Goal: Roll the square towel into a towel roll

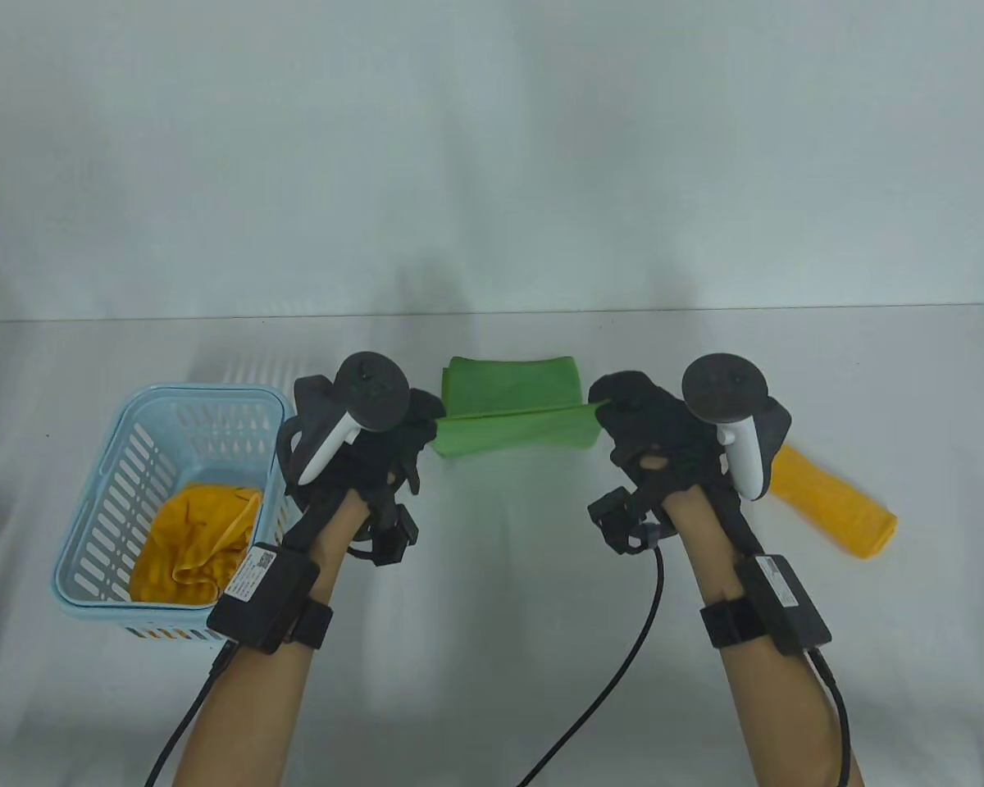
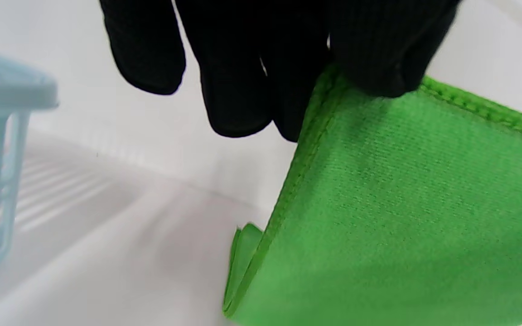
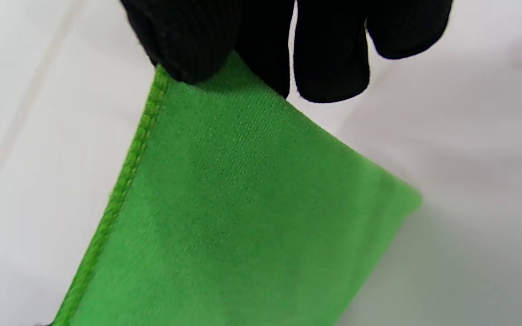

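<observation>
Far left on the table [image 1: 492,656] stood the blue basket [image 1: 90,508], with a crumpled yellow cloth [image 1: 193,541] lying in it. I left both alone.

My left hand [image 1: 361,447] hung just right of the basket, above the tabletop. In the left wrist view its fingertips [image 2: 379,59] pinched one stitched corner of the green towel [image 1: 512,406]; the other fingers curled beside the hem and gripped nothing.

The towel hung between my hands, its top edge drawn fairly taut from one pinch to the other. Below that edge it dropped to the table, where the rest lay doubled toward the far side. It was not rolled at all.

My right hand [image 1: 664,438] held the opposite corner the same way, fingertips [image 3: 188,45] pinching the cloth by the hem, as the right wrist view showed.

Just right of that hand lay a yellow roll [image 1: 836,504], apparently one already done.

I judged this to be the start of the job: the towel lifted by two corners, to be spread or folded before any rolling. The next move, as I saw it, called for lowering both corners evenly so that the cloth lay flat and square, hems lined up and without creases, then turning one edge over tightly to begin the roll. If one hand dropped sooner than the other, the cloth could skew and the roll would come out coned.
</observation>
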Tool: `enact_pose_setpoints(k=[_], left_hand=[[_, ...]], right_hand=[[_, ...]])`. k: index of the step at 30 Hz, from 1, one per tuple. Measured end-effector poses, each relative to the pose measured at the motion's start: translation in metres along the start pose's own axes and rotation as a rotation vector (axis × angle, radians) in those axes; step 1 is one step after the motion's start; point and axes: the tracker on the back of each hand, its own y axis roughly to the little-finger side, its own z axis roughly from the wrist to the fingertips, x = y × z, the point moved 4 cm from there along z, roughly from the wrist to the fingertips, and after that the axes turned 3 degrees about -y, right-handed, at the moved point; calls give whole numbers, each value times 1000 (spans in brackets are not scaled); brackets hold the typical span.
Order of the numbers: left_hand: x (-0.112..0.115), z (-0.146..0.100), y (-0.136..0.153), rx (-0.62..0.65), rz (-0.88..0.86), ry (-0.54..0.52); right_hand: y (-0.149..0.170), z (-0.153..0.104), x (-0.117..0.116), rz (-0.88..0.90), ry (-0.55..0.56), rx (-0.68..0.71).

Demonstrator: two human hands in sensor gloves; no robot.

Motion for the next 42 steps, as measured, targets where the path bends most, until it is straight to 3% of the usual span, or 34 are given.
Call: enact_pose_setpoints(k=[9, 14, 35, 42], left_hand=[[65, -61, 13, 103, 44, 188], [96, -80, 19, 121, 49, 248], [165, -102, 12, 219, 277, 500], [177, -96, 19, 186, 268, 565]], right_hand=[[62, -49, -37, -82, -169, -51], [85, -63, -52, -187, -242, -71], [129, -74, -103, -529, -534, -217], [144, -70, -107, -498, -570, -296]])
